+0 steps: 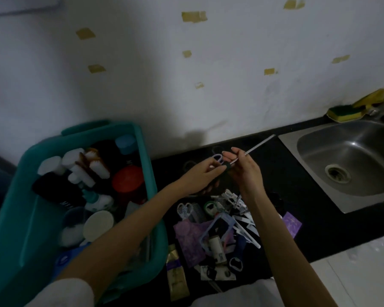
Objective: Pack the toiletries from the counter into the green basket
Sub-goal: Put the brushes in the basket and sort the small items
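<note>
– Right hand (245, 171), what is it doing?
– Its fingers pinch a thin metal rod (259, 144) near the dark green end. The rod slants up and right, toward the sink (353, 165).
– And the left hand (197, 177)?
– It is curled round a small lilac loop (217, 156), held just beside the rod's green end. Whether the two pieces touch, I cannot tell. Both hands hang over the black counter (275, 173).
– Where is the basket (148, 165)?
– Left of the hands, beside the pile (217, 220). The left forearm crosses its near corner. White bottles (72, 156), brushes (98, 162) and a red lid (127, 178) lie inside.
– What lies on the counter?
– The pile: combs (196, 212), clips (246, 227), sachets (175, 275) and a purple pouch (190, 238), between the forearms. A sponge (344, 113) sits behind the sink.
</note>
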The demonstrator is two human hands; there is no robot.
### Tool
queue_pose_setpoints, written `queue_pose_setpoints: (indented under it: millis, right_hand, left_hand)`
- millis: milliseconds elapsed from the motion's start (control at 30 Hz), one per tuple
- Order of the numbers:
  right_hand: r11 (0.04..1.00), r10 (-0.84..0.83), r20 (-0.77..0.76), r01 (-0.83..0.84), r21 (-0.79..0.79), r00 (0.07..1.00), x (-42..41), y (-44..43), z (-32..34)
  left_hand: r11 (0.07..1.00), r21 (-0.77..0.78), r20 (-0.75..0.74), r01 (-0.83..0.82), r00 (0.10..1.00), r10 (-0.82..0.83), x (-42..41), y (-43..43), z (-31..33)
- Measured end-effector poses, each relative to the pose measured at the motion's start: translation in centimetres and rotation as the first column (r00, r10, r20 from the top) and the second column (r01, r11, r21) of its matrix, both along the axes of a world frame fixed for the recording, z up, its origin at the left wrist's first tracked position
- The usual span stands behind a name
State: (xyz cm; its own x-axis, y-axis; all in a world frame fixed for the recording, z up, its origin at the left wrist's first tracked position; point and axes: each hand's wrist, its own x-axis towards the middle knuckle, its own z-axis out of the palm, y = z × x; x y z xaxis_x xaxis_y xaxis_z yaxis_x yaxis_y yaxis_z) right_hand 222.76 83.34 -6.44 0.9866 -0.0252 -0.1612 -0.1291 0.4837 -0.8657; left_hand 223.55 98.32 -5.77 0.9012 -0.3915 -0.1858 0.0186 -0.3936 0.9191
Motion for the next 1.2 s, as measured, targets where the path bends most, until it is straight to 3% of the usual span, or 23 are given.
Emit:
queue_pose_setpoints:
  millis: [200, 333, 533, 633, 733, 867, 1067, 1200]
  right_hand:
    - [0.978, 0.206, 0.071, -0.204, -0.037, 0.976, -1.4, 7.5, 4.0]
    - [0.925, 0.377, 0.106, -0.369, -0.090, 0.920, -2.1, 13.2, 5.7]
    - [0.847, 0.511, 0.103, -0.480, -0.230, 0.853, -4.4, 21.6, 5.2]
    - [0.856, 0.480, 0.128, -0.432, -0.284, 0.868, -5.4, 24.9, 4.8]
    - [0.864, 0.423, 0.156, -0.345, -0.367, 0.893, -5.2, 26.3, 4.8]
    - [0.816, 0.400, 0.197, -0.250, -0.521, 0.895, -4.2, 25.9, 4.1]
    - [0.888, 0.181, 0.352, 0.001, -0.460, 0.918, -3.6, 25.2, 4.3]
    - [0.887, 0.152, 0.338, 0.023, -0.462, 0.929, -3.1, 25.2, 4.6]
  left_hand:
    - [0.994, -0.041, 0.061, -0.097, 0.993, 0.099, -4.0, 8.7, 4.1]
    - [0.968, 0.125, 0.212, -0.219, 0.959, 0.189, -7.1, 17.3, 7.7]
    - [0.840, 0.274, 0.309, -0.469, 0.870, 0.385, -10.8, 29.7, 10.4]
    - [0.827, 0.342, 0.300, -0.447, 0.886, 0.355, -10.9, 32.8, 8.7]
    - [0.852, 0.292, 0.287, -0.435, 0.889, 0.356, -10.0, 34.6, 6.2]
    - [0.833, 0.171, 0.382, -0.527, 0.814, 0.437, -8.3, 36.1, 2.8]
    - [0.878, 0.124, 0.570, -0.463, 0.757, 0.319, -6.9, 34.7, 1.4]
    - [0.863, 0.058, 0.582, -0.501, 0.720, 0.378, -6.6, 35.2, 1.1]
